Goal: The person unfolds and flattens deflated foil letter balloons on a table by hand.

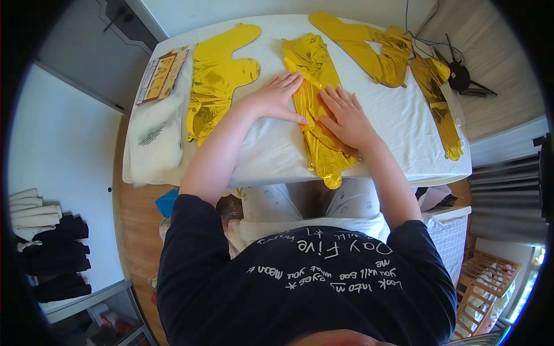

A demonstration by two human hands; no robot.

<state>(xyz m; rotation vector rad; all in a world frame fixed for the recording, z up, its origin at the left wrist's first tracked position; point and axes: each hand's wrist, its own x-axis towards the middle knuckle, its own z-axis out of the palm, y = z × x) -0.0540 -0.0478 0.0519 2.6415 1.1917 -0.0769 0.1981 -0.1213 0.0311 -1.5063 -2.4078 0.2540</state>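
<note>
A flat, uninflated gold foil balloon (311, 60) lies lengthwise at the middle of the table, its shiny surface creased and its lower end near the front edge. My left hand (272, 99) rests along its left side with fingers apart, the fingertips and thumb touching the foil. On its right half my right hand (348, 120) lies flat, fingers stretched forward and palm down. Neither hand grasps anything. To the left is another flat gold foil balloon (213, 72) with two arms sticking out to the right. A wide one with a small triangular hole (346, 33) lies at the far right.
A narrow gold foil balloon (440, 109) runs along the right edge of the white-covered table (398, 138). On the left lie printed cards (163, 76) and a white plastic packet (156, 141). A black stand (460, 75) with cables sits beyond the right corner.
</note>
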